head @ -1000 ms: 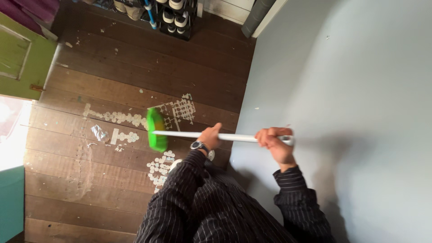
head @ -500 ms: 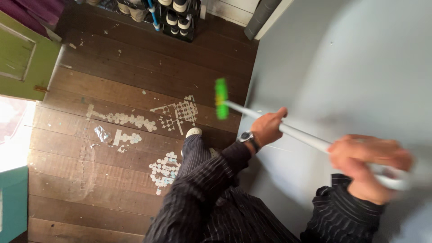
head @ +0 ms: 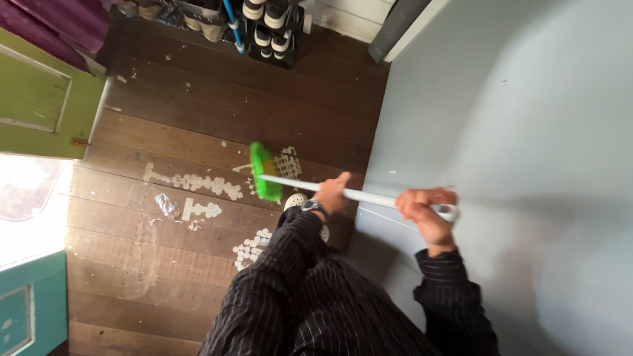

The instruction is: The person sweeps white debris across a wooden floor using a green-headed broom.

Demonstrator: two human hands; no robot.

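A broom with a bright green head (head: pixel 265 172) and a white handle (head: pixel 369 196) reaches over the dark wooden floor (head: pixel 198 118). My left hand (head: pixel 333 192) grips the handle partway down, a wristwatch on that wrist. Near the handle's top end my right hand (head: pixel 425 212) is closed around it, close to the grey wall (head: pixel 514 132). The green head rests over patches of white patterned residue (head: pixel 198 183) on the boards. A light shoe (head: pixel 297 200) shows just below the handle.
A crumpled bit of clear plastic (head: pixel 166 205) lies on the boards at left. A shoe rack with shoes (head: pixel 267 26) stands at the far end. A green door (head: pixel 39 105) is open at left, with a teal panel (head: pixel 30 303) below it.
The broom head swung up toward the wall half a second ago and has come back down and left onto the floor. Both hands kept their grip on the handle.
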